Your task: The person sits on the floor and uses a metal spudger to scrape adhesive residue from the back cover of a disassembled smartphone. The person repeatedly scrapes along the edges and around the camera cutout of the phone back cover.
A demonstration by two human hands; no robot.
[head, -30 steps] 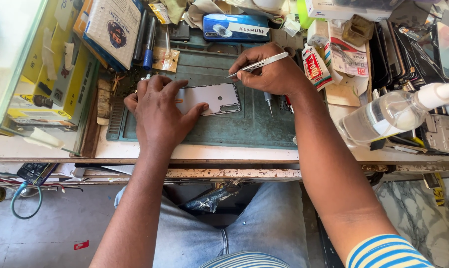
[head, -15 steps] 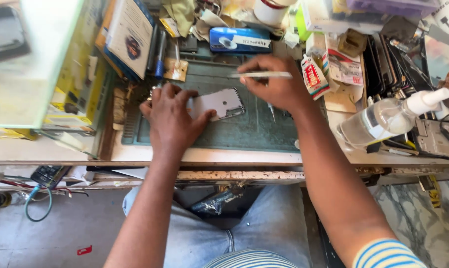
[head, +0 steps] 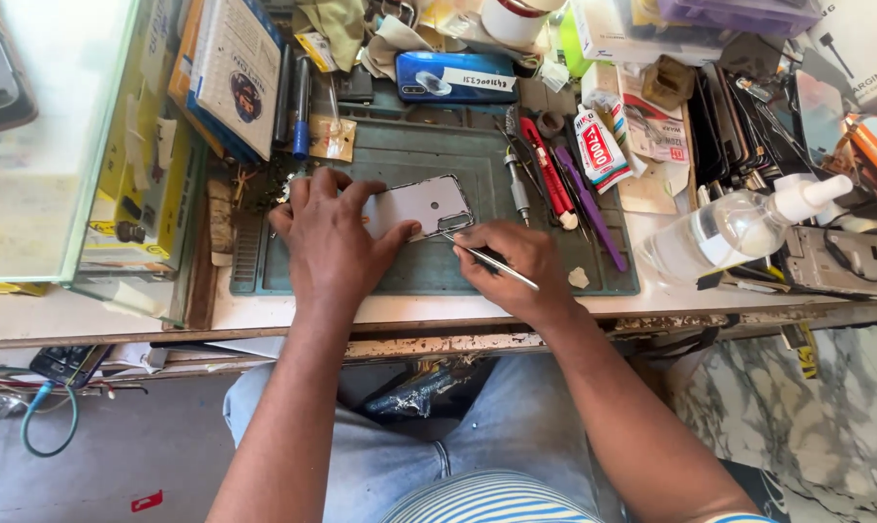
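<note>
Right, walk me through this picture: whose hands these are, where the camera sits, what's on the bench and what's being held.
No machine here: a seated person works with bare hands. The one camera is worn on the head and looks down, so you see both arms, the lap and the bench.

The left hand lies flat on a white phone back, pinning it to a green mat. The right hand pinches thin metal tweezers, tip at the phone's lower edge.

Around the mat lies clutter: a blue phone behind it, red and purple tools on its right side, a glue tube, a clear spray bottle further right, and a glass case on the left.
</note>
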